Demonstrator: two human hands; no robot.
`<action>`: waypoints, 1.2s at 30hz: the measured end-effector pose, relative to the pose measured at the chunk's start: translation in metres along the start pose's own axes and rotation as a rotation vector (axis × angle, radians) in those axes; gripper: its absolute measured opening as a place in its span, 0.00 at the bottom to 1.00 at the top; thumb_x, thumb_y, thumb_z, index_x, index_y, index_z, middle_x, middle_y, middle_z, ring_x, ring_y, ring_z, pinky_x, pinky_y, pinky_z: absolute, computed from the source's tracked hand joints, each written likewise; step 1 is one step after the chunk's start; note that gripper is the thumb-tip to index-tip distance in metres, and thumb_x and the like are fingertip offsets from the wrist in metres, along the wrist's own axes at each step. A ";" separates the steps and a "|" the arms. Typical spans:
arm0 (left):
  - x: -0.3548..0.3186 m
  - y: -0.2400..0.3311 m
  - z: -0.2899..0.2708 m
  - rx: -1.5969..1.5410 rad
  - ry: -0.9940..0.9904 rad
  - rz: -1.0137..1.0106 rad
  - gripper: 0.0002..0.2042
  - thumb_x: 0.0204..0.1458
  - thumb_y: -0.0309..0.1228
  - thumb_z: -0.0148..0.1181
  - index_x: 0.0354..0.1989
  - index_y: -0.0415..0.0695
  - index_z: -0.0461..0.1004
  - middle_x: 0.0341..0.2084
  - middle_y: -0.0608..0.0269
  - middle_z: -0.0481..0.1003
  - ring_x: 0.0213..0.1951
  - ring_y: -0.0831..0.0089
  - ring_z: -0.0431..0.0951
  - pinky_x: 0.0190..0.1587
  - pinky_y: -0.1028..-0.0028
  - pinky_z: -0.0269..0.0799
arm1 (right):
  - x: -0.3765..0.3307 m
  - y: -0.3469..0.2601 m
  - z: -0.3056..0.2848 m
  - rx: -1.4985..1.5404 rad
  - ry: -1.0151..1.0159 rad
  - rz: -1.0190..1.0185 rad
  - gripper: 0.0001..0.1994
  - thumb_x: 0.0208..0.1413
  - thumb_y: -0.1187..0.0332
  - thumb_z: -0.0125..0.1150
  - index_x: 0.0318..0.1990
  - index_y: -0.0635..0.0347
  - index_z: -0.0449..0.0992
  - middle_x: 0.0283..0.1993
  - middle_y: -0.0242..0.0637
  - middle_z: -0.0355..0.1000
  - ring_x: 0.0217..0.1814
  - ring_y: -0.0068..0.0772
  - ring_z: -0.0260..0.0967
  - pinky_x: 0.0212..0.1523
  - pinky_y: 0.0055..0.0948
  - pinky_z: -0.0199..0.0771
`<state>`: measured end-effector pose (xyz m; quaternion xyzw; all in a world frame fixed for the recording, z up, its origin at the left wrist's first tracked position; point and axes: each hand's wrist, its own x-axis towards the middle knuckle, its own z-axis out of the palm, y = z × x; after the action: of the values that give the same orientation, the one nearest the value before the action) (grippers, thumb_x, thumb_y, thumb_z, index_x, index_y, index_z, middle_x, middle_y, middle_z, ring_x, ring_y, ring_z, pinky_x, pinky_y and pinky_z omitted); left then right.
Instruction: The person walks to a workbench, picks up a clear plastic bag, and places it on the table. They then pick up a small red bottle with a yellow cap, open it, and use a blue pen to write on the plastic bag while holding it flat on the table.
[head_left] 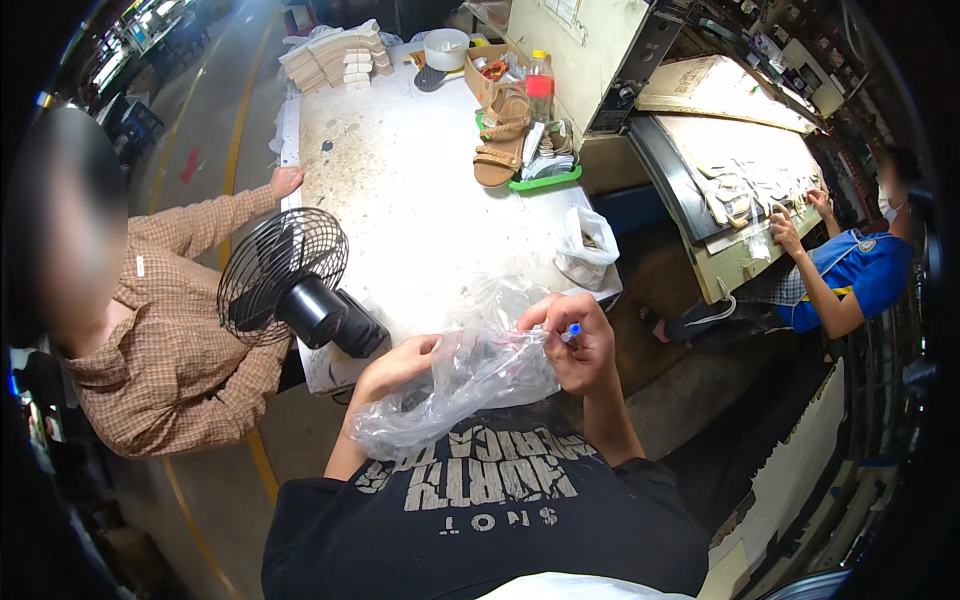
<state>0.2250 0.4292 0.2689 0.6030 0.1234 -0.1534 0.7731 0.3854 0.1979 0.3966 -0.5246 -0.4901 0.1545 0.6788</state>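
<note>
A crumpled clear plastic bag (480,375) hangs between my hands at the table's near edge, in front of my dark shirt. My left hand (395,368) holds the bag's left side, its fingers partly hidden behind the film. With my right hand (580,345) I pinch the bag's upper right edge. A pen (571,332) with a blue end also sits in that hand, poking out between the fingers. What the bag contains, if anything, I cannot make out.
A black fan (290,280) stands on the white table (400,220) at left, beside a person in a checked shirt (190,300). Farther back are stacked pieces (335,58), sandals (502,140), a green tray (547,178) and a bottle (539,88). A white bag (587,245) sits right.
</note>
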 end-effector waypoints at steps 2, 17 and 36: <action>0.005 0.004 0.001 -0.080 0.124 -0.027 0.18 0.69 0.38 0.60 0.55 0.34 0.79 0.47 0.63 0.81 0.46 0.79 0.77 0.52 0.74 0.73 | 0.006 0.006 -0.013 -0.009 -0.031 0.043 0.08 0.67 0.75 0.58 0.47 0.60 0.65 0.42 0.50 0.79 0.43 0.30 0.74 0.47 0.29 0.72; 0.092 0.047 -0.008 0.058 1.285 0.599 0.12 0.75 0.36 0.49 0.47 0.39 0.70 0.39 0.69 0.71 0.40 0.81 0.68 0.46 0.76 0.68 | 0.122 0.041 -0.138 -0.729 0.069 0.031 0.05 0.60 0.81 0.62 0.42 0.66 0.77 0.38 0.41 0.78 0.39 0.32 0.79 0.39 0.28 0.77; 0.105 0.009 0.057 0.931 1.553 -0.070 0.38 0.54 0.27 0.65 0.74 0.38 0.56 0.67 0.35 0.60 0.72 0.35 0.56 0.71 0.43 0.55 | 0.067 0.227 -0.087 -0.895 -0.889 0.583 0.46 0.55 0.62 0.71 0.78 0.58 0.52 0.49 0.51 0.81 0.50 0.56 0.81 0.46 0.50 0.80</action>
<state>0.3262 0.3671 0.2512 0.7843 0.5539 0.2387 0.1451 0.5585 0.2889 0.2367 -0.7512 -0.5774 0.3137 0.0630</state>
